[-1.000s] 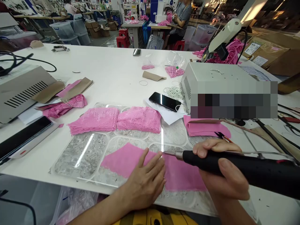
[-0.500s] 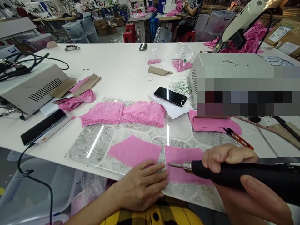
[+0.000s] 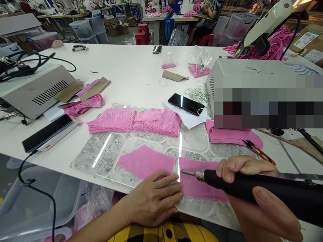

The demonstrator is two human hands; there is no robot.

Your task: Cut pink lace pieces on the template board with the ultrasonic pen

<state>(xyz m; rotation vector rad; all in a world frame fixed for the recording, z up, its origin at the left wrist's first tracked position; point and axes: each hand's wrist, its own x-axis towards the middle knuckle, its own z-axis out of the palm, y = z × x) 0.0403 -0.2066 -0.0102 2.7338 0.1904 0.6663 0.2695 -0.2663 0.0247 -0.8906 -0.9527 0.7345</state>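
My left hand (image 3: pixel 153 198) lies flat, fingers stretched, on the near edge of a pink fabric piece (image 3: pixel 145 161) that rests on a clear scratched cutting plate (image 3: pixel 98 156). My right hand (image 3: pixel 254 198) is wrapped round a black hot-cutter tool (image 3: pixel 254 191). Its metal tip (image 3: pixel 188 172) hovers over a second pink fabric piece (image 3: pixel 199 179), just right of the gap between the two pieces. Two stacks of pink lace (image 3: pixel 133 121) sit at the plate's far edge.
A white machine box (image 3: pixel 252 84) stands at right, a grey vented box (image 3: pixel 35 90) at left. Black phones lie at centre (image 3: pixel 186 104) and left (image 3: pixel 46 132). Folded pink cloth (image 3: pixel 232 136), red snips (image 3: pixel 259 153), rubber bands (image 3: pixel 196 94) lie nearby. A person sits at a far table (image 3: pixel 212 13).
The fabric now lies as two pieces with a gap between them. The cutter tip has drawn back to the right, and my left hand slid toward the near edge.
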